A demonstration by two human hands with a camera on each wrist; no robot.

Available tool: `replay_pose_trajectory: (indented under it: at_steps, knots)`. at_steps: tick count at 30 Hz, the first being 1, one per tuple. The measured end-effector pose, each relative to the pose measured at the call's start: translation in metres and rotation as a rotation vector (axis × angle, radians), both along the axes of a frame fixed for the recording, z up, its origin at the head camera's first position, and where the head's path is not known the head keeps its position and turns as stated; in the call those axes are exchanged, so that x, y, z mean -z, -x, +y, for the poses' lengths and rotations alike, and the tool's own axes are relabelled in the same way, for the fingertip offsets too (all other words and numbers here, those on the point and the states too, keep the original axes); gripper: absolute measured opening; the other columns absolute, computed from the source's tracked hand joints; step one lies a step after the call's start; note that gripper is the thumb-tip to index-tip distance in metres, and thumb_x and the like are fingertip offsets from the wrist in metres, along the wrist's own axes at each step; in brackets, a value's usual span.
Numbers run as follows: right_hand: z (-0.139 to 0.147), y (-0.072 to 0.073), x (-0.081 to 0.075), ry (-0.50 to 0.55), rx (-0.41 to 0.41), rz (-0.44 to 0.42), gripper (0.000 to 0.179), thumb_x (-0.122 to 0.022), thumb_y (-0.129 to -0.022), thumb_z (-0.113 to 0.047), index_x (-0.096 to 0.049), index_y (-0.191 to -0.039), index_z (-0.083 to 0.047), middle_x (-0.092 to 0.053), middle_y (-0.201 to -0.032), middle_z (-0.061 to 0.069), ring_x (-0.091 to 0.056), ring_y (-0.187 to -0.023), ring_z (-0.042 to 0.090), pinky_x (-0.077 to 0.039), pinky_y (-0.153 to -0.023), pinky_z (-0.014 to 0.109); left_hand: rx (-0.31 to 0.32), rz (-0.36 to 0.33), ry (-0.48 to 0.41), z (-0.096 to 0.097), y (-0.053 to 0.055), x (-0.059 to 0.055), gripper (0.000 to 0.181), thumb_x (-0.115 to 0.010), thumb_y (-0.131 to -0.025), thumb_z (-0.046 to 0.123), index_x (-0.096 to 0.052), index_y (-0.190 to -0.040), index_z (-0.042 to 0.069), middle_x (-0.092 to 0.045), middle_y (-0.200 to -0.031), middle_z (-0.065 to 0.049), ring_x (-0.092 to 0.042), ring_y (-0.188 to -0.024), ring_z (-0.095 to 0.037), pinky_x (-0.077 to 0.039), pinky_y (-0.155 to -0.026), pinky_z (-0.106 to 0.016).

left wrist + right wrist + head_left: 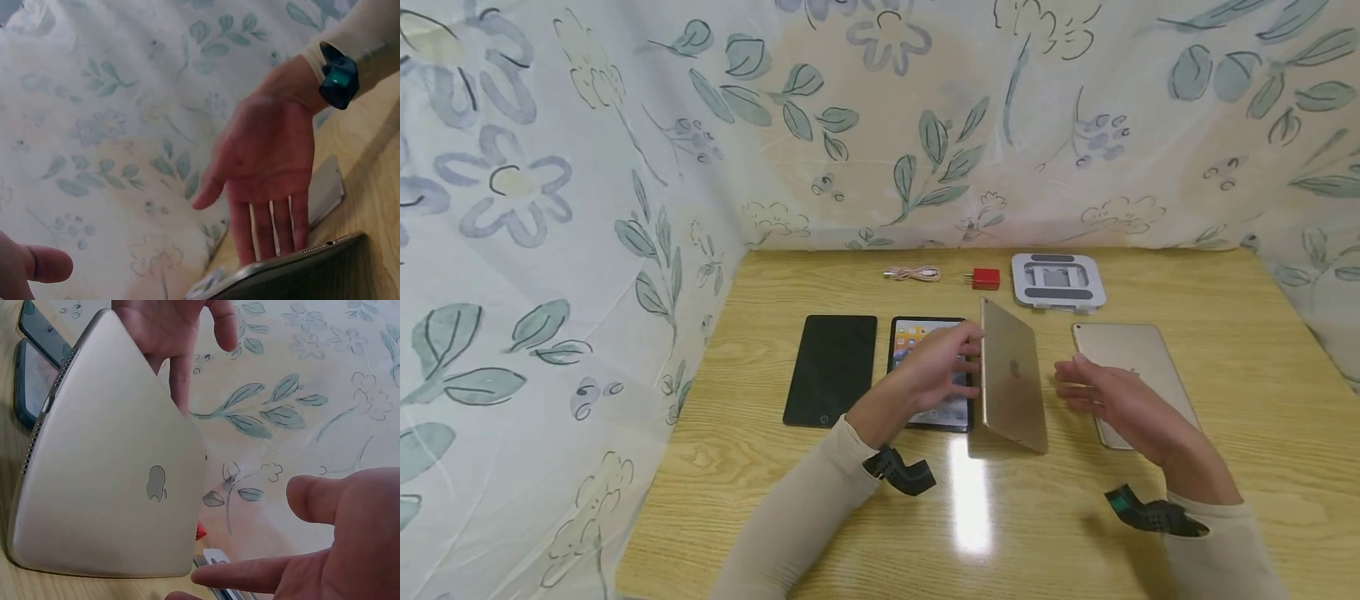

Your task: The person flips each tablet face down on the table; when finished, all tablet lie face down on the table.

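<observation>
Four tablets share the desk (752,308): from left to right, a black tablet (831,369), a lit tablet (936,413), a tilted tablet (1011,375) and a flat tablet (1153,358). The tilted tablet stands steeply between the hands, back facing right; whether its lower edge touches wood, I cannot tell. At its raised edge is the left hand (942,367), fingers fairly straight and seemingly touching the screen side, thumb free: this grip looks like a prop, not a clasp. The right hand (1123,404) has its grip wide, fingers extended, holding nothing, apart from the tilted tablet in the head view. The step looks like turning that tablet over; the next move probably calls for the right palm to catch its back and steady it.
</observation>
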State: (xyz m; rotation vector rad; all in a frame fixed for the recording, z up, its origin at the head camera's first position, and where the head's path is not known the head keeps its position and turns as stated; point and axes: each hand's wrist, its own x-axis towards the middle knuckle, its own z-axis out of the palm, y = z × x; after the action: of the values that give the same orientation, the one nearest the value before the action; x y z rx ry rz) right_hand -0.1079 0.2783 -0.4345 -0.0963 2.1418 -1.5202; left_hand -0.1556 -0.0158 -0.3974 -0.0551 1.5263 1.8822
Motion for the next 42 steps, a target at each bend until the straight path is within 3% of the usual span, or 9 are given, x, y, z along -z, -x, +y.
replay_pose_trajectory:
  at_steps: [7,14,23,25,27,32,42]
  knots:
    - [0.003,-0.002,0.007,-0.011,0.018,0.015,0.080,-0.028,-0.119,-0.055,-0.037,-0.163,0.011,-0.046,-0.166,0.031,-0.047,-0.152,0.042,-0.052,-0.104,0.011,-0.038,-0.052,-0.001,-0.002,0.003,0.015,0.053,-0.056,-0.111,0.031,-0.044,-0.157,0.010,-0.046,-0.154,-0.017,-0.055,-0.132,-0.037,-0.052,-0.116,-0.064]
    - [0.005,-0.003,0.008,-0.016,0.023,0.020,0.079,-0.029,-0.120,-0.054,-0.038,-0.162,0.012,-0.044,-0.167,0.032,-0.041,-0.156,0.047,-0.051,-0.104,0.009,-0.026,-0.067,-0.009,0.003,0.005,0.027,0.058,-0.055,-0.111,0.030,-0.040,-0.163,0.010,-0.046,-0.154,-0.019,-0.054,-0.137,-0.040,-0.049,-0.119,-0.066]
    - [0.006,-0.004,0.005,-0.058,0.023,0.026,0.081,-0.030,-0.119,-0.055,-0.035,-0.163,0.013,-0.037,-0.171,0.033,-0.036,-0.159,0.052,-0.052,-0.106,0.011,-0.002,-0.102,-0.034,0.011,0.007,0.034,0.059,-0.057,-0.110,0.029,-0.041,-0.162,0.008,-0.047,-0.155,-0.022,-0.052,-0.143,-0.044,-0.046,-0.122,-0.066]
    - [0.007,-0.004,0.004,-0.079,0.025,0.027,0.081,-0.030,-0.119,-0.055,-0.034,-0.163,0.013,-0.037,-0.171,0.033,-0.035,-0.159,0.053,-0.054,-0.111,0.017,0.003,-0.108,-0.034,0.012,0.007,0.034,0.058,-0.057,-0.110,0.029,-0.041,-0.161,0.007,-0.046,-0.155,-0.023,-0.052,-0.143,-0.045,-0.047,-0.122,-0.066]
    - [0.007,-0.005,0.004,-0.096,0.026,0.026,0.082,-0.030,-0.119,-0.055,-0.034,-0.163,0.014,-0.036,-0.171,0.033,-0.035,-0.159,0.053,-0.053,-0.120,0.032,0.003,-0.113,-0.027,0.013,0.008,0.035,0.057,-0.058,-0.109,0.029,-0.043,-0.160,0.008,-0.047,-0.153,-0.023,-0.053,-0.141,-0.044,-0.049,-0.120,-0.066]
    - [0.008,-0.004,0.003,-0.113,0.035,0.001,0.085,-0.029,-0.119,-0.057,-0.030,-0.164,0.015,-0.032,-0.173,0.035,-0.031,-0.160,0.056,-0.031,-0.129,0.066,0.002,-0.117,-0.006,0.016,0.008,0.036,0.055,-0.060,-0.109,0.031,-0.047,-0.158,0.008,-0.051,-0.149,-0.022,-0.056,-0.137,-0.042,-0.052,-0.117,-0.066]
    - [0.011,-0.006,0.000,-0.113,0.050,-0.022,0.087,-0.030,-0.119,-0.056,-0.024,-0.165,0.017,-0.025,-0.174,0.037,-0.024,-0.161,0.060,-0.023,-0.129,0.073,0.026,-0.085,0.024,0.028,0.010,0.036,0.055,-0.060,-0.108,0.031,-0.052,-0.154,0.002,-0.060,-0.147,-0.025,-0.061,-0.135,-0.042,-0.053,-0.116,-0.067]
